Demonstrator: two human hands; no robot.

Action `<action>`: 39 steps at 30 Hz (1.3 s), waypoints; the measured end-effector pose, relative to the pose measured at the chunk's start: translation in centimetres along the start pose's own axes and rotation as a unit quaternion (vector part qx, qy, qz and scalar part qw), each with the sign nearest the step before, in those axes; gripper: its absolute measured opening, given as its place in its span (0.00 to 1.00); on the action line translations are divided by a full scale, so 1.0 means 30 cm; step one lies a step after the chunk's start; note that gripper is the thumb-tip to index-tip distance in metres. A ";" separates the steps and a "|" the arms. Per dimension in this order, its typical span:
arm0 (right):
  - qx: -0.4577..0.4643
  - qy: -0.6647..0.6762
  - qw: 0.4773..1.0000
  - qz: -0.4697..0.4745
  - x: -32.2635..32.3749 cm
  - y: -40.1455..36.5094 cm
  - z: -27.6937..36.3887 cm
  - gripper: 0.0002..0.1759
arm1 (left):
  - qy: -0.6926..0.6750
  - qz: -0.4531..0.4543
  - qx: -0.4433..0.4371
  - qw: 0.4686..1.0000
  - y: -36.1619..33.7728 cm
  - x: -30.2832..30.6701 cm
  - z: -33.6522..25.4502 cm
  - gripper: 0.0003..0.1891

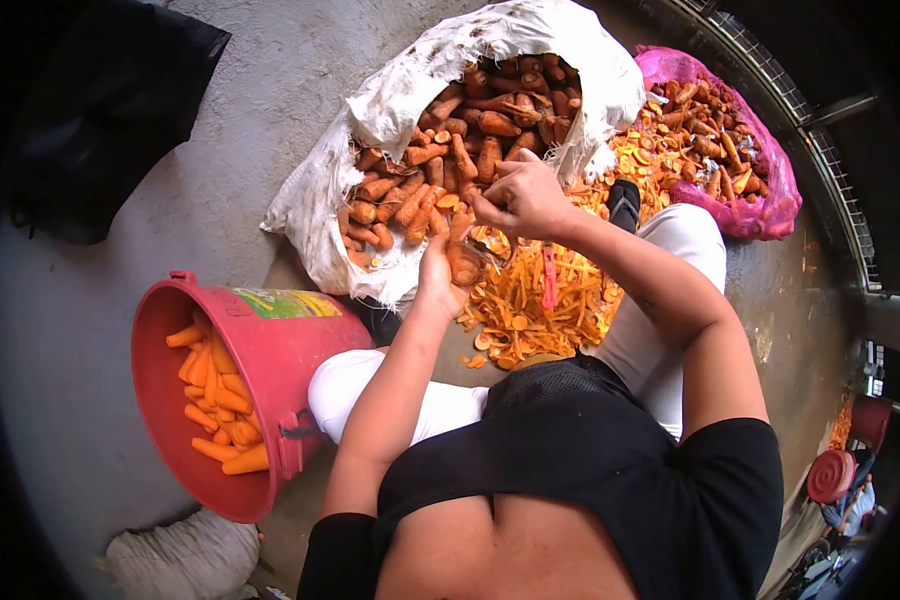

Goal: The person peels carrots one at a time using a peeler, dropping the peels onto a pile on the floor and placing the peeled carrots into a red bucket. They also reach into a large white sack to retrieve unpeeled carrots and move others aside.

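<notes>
The person is sitting on the concrete floor [220, 150], and the left hand [438, 280] is wrapping its fingers closed around a carrot [463, 262], holding it just in front of the knees. The right hand [523, 198] is hovering just above at 1 o'clock from it. Its fingers are bunching tightly together over the carrot's upper end; I cannot tell whether they are pinching a tool.

At 12 o'clock from the hands, the white sack [400, 95] is lying open, its rolled edge almost touching the left wrist and unpeeled carrots spilling toward it. A heap of peelings [530, 310] is spreading under the hands between the legs, with a red peeler [548, 278] lying on it. At 2 o'clock a pink mesh bag [770, 205] is sitting beyond the right knee, near the floor grating [820, 160]. At 8 o'clock the red bucket [290, 350] is leaning beside the left knee, its rim facing outward and peeled carrots lying inside.

Open floor is showing only at 10 o'clock, between the sack and a black cloth [100, 100]; the sack, bucket and peelings are crowding the hands everywhere else.
</notes>
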State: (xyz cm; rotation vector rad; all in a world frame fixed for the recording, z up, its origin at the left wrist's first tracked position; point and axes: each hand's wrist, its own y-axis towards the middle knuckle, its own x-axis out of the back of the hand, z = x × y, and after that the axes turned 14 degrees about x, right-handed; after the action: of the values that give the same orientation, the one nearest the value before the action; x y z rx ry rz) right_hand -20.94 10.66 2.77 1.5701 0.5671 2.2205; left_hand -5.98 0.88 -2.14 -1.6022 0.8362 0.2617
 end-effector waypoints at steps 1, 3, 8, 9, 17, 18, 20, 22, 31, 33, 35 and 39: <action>0.020 -0.003 1.000 -0.009 -0.001 0.002 0.001 0.17 | -0.005 -0.004 0.006 1.000 -0.019 -0.024 -0.001 0.17; 0.035 -0.004 0.999 -0.012 0.008 0.010 0.011 0.18 | -0.008 0.004 -0.002 1.000 0.013 -0.021 0.005 0.16; 0.083 -0.014 0.996 -0.015 0.007 0.021 0.024 0.20 | 0.013 0.031 0.009 0.999 0.064 0.031 0.007 0.14; 0.091 -0.023 0.995 -0.016 0.002 0.019 0.023 0.20 | 0.015 0.039 0.015 0.999 0.065 0.038 0.007 0.14; 0.095 -0.018 0.995 -0.016 0.000 0.023 0.071 0.20 | -0.012 0.067 0.028 0.997 0.050 0.067 0.030 0.14; 0.088 -0.017 0.996 -0.019 -0.004 0.023 0.074 0.20 | -0.007 0.081 0.024 0.996 0.051 0.071 0.031 0.14; 0.093 -0.015 0.995 -0.015 -0.002 0.026 0.078 0.20 | -0.008 0.088 0.021 0.996 0.043 0.068 0.030 0.14; 0.099 -0.014 0.995 -0.009 0.002 0.032 0.084 0.20 | -0.018 0.074 0.024 0.997 0.023 0.054 0.028 0.14; 0.078 0.045 0.996 -0.018 -0.003 0.027 0.089 0.18 | 0.008 0.111 -0.011 0.994 0.024 0.076 0.041 0.17; 0.069 0.061 0.996 -0.009 0.001 0.024 0.092 0.18 | 0.023 0.128 -0.019 0.991 0.010 0.066 0.039 0.17; 0.057 0.070 0.996 -0.013 -0.006 0.017 0.091 0.18 | 0.024 0.139 -0.027 0.990 -0.004 0.050 0.040 0.18; 0.045 0.076 0.996 -0.008 -0.007 0.010 0.086 0.18 | 0.022 0.147 -0.021 0.989 -0.002 0.048 0.038 0.18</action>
State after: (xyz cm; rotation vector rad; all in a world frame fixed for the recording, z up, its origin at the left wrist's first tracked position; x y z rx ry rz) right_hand -18.44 10.60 3.54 1.4405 0.7296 2.3468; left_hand -4.59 1.41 -3.23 -1.5255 1.1086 0.4569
